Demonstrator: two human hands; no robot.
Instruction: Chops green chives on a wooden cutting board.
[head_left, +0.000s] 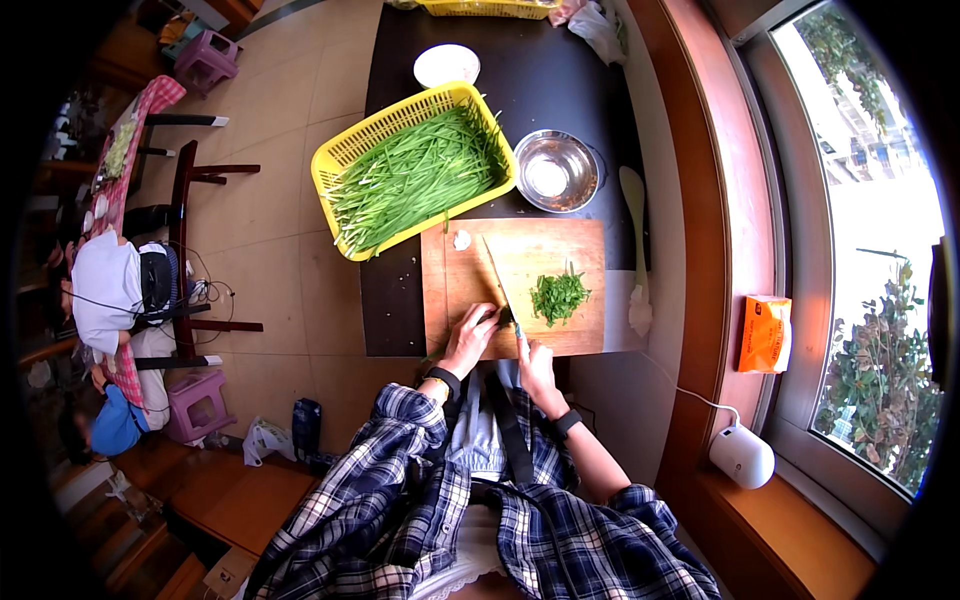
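A wooden cutting board (469, 281) lies at the near end of the dark table. My right hand (535, 366) grips the handle of a kitchen knife (498, 271), its blade pointing away from me across the board. Close to the blade's left side, my left hand (472, 341) presses a bunch of green stalks against the board; the fingers hide most of the bunch. To the right of the knife is a pile of chopped greens (560, 297). A small white piece (462, 240) rests near the board's far left corner. Beyond the board, a yellow plastic basket (322, 178) holds long green chives (427, 172).
A steel bowl (529, 176) stands behind the board and a white bowl (447, 66) farther back. Along the right edge lies a pale green long-handled utensil (634, 217). An orange tissue pack (763, 334) is on the windowsill. People sit at a table (131, 360) to the left.
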